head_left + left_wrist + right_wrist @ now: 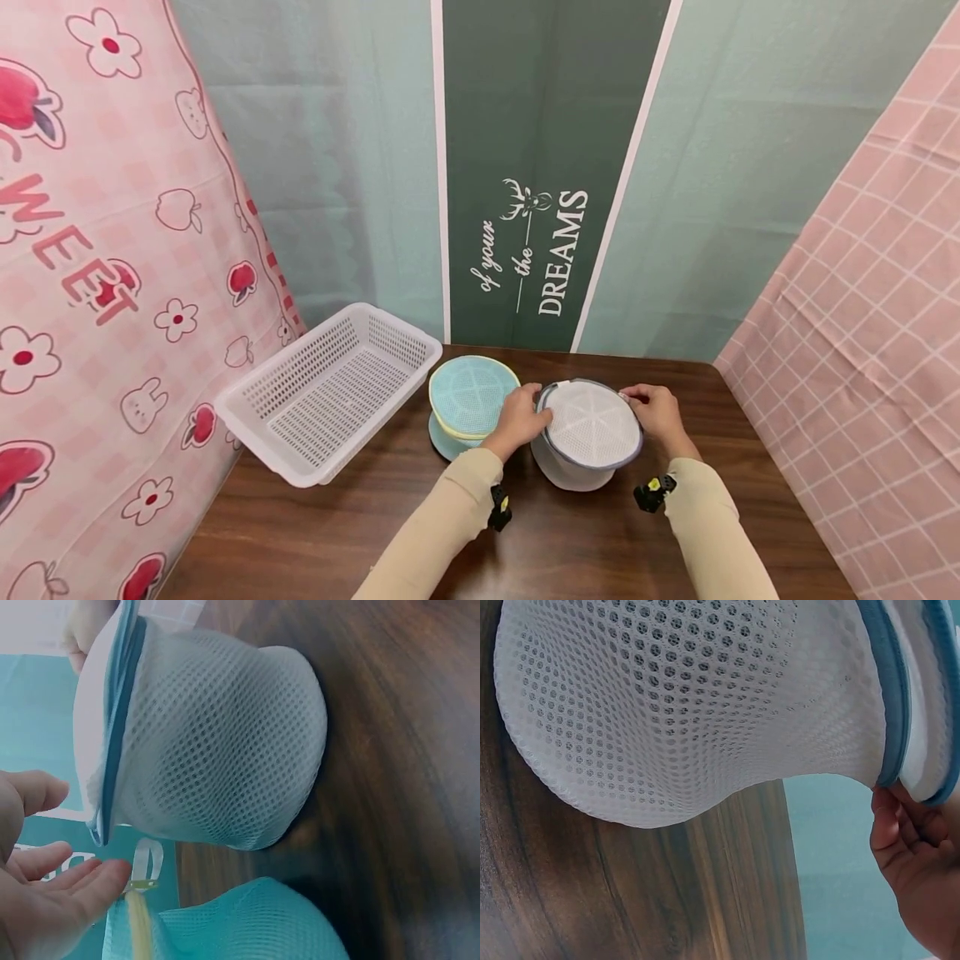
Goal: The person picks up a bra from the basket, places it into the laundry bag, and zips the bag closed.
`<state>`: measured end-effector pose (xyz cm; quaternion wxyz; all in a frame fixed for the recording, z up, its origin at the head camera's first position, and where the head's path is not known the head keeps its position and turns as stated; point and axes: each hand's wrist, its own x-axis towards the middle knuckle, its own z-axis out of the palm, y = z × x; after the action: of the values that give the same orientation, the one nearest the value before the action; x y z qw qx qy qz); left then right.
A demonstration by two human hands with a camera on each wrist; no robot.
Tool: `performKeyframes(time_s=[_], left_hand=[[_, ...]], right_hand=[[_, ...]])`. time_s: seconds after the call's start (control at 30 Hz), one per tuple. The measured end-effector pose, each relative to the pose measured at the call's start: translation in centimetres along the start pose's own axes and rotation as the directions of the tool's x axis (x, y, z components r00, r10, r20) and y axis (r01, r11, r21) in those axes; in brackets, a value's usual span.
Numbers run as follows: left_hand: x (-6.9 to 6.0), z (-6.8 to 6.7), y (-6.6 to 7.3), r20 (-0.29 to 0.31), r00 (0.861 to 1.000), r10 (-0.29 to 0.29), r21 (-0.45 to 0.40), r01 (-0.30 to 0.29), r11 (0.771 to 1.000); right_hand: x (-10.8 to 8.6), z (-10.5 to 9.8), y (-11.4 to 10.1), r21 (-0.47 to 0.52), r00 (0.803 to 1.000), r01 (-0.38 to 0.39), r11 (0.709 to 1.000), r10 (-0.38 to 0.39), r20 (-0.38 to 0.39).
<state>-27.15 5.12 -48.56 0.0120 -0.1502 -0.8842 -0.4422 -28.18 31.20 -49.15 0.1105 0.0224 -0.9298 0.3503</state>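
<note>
A white mesh laundry bag [592, 425] with a blue-grey trimmed rim stands on the table, its round lid facing up. At the lid's left edge is my left hand [522, 417]; in the left wrist view its fingers [97, 889] are spread and relaxed, with a gap to the rim. My right hand [656, 414] pinches the bag's trim on the right side. There, in the right wrist view, the two blue edges [889, 690] stand apart, and the fingertips [885, 817] hide what exactly they pinch. A blue mesh laundry bag [472, 396] with yellow trim stands left of the white one.
On the table's left side lies a white plastic basket [330, 475] with slotted walls. The brown wooden table [300, 542] meets a green printed curtain [525, 325] at its back. Pink cloths hang at both sides.
</note>
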Motion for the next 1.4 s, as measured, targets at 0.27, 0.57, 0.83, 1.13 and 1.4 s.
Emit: performKeyframes(time_s=[0.27, 0.57, 0.83, 1.13, 1.4], left_hand=[[1.5, -0.1, 0.2, 0.082, 0.997, 0.009, 0.016, -0.011, 1.000], [2.2, -0.2, -0.2, 0.120, 0.993, -0.021, -0.069, 0.029, 0.997], [1.6, 0.6, -0.3, 0.068, 0.995, -0.077, -0.143, 0.086, 0.986], [0.9, 1.8, -0.7, -0.043, 0.992, -0.123, -0.160, 0.114, 0.980], [0.8, 1.4, 0.1, -0.079, 0.988, -0.134, 0.024, 0.136, 0.990]], right_hand=[[0.2, 0.3, -0.2, -0.005, 0.997, 0.079, 0.997, -0.079, -0.024], [0.5, 0.2, -1.0, 0.000, 0.995, 0.093, 0.996, -0.093, -0.019], [0.7, 0.0, -1.7, 0.026, 0.998, 0.064, 0.998, -0.065, 0.015], [0.6, 0.4, -1.4, 0.028, 0.997, 0.071, 0.997, -0.072, 0.037], [0.5, 0.4, -1.6, 0.047, 0.997, 0.057, 0.997, -0.059, 0.052]])
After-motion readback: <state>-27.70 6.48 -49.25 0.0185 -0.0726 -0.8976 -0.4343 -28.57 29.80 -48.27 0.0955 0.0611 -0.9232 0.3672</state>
